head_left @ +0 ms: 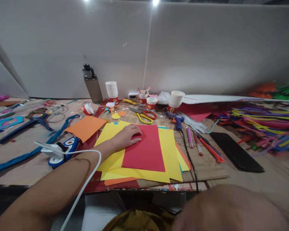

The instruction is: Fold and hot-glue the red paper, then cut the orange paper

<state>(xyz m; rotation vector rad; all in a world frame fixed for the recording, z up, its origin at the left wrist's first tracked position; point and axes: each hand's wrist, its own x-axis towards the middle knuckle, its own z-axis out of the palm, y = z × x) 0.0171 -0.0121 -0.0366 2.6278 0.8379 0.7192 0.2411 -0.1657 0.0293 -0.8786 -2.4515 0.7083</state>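
My left hand [128,137] lies on the upper left part of a red sheet of paper [146,154]. Its fingers are stretched and slightly bent, with thumb and forefinger apart, and nothing is held. The red sheet rests on several yellow sheets [167,150], and edges of orange paper [121,181] and blue paper show beneath. A large blurred bare shape [228,208] fills the lower right, close to the camera; it may be part of my right arm or hand, and no fingers can be made out.
Scissors [144,117], stacked paper cups [175,99] and a bottle [92,85] stand behind the paper. Right are a glue gun [179,122], a red cutter [212,150], a black phone [236,150] and pipe cleaners [262,122]. A white cable [96,163] crosses my left forearm.
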